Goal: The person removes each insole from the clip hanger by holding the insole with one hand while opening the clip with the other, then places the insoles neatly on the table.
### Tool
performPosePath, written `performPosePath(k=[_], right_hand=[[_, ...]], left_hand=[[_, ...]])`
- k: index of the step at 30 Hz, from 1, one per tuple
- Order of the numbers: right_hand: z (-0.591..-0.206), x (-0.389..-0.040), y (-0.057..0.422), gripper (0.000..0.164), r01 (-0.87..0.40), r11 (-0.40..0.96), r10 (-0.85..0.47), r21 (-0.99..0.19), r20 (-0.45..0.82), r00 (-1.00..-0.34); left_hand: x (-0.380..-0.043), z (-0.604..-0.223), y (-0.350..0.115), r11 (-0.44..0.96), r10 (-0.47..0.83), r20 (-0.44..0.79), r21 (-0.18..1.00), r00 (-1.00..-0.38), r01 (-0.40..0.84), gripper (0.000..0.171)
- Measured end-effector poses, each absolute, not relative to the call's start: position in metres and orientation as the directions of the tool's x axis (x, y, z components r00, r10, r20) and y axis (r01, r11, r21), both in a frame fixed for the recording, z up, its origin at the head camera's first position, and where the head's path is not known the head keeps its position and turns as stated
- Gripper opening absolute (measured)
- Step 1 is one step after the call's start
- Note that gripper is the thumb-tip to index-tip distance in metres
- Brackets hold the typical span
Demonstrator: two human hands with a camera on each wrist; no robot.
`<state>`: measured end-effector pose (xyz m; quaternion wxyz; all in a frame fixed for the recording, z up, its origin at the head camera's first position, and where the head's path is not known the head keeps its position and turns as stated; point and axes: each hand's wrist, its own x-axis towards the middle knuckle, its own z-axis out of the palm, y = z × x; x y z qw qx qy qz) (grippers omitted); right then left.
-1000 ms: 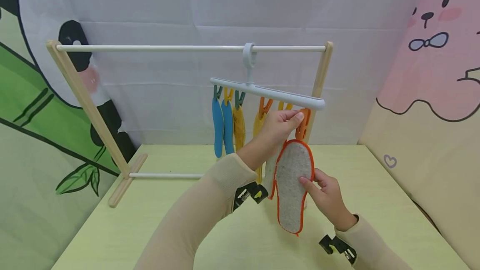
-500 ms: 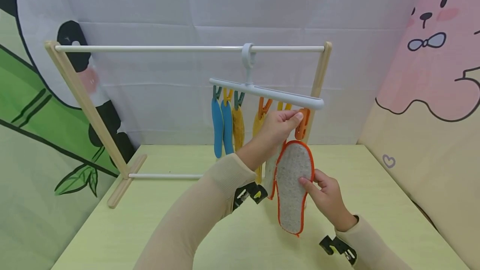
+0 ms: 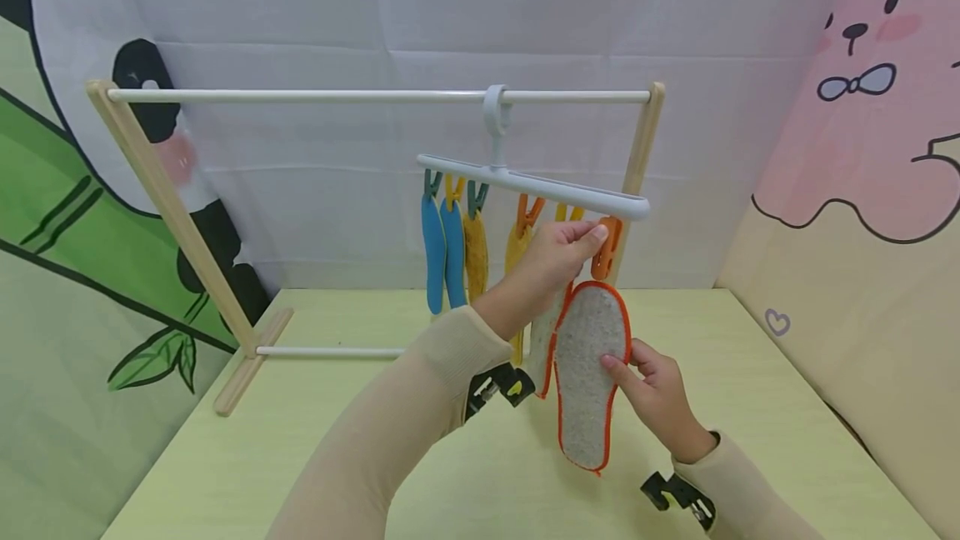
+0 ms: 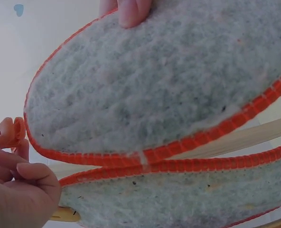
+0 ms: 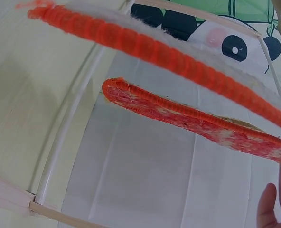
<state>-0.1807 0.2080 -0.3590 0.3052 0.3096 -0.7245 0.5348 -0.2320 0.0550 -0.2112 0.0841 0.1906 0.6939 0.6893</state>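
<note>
My left hand (image 3: 543, 261) pinches an orange clothespin (image 3: 609, 248) under the right end of a pale blue hanger (image 3: 555, 184). Just below that clothespin is the rounded top of a grey felt insole (image 3: 588, 373) with orange stitched edging. Thumb and fingers of my right hand (image 3: 656, 394) grip this insole by its right edge. Close behind it hangs a matching insole (image 4: 178, 194), partly covered in the head view, beneath a yellow clothespin (image 3: 576, 212). In the left wrist view, the gripped insole's tip lies right beside the orange clothespin (image 4: 10, 134).
The hanger hooks over the white top bar (image 3: 315, 96) of a wooden rack (image 3: 187, 223). Blue insoles (image 3: 444, 257) and yellow-brown ones (image 3: 476, 255) hang from clothespins on its left and middle. A pale table (image 3: 337, 440) lies below, with printed cloth walls around.
My right hand and the gripped insole have shifted very slightly right. The left hand keeps its pinch on the orange clothespin.
</note>
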Motion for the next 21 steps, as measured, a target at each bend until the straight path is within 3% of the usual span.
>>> performPosePath(k=[21], right_hand=[[-0.3625, -0.1791, 0.2126, 0.013, -0.742, 0.232, -0.101, -0.629, 0.743, -0.661]], left_hand=[[-0.2332, -0.2126, 0.0555, -0.03, 0.407, 0.136, 0.99, -0.903, 0.135, 0.026]])
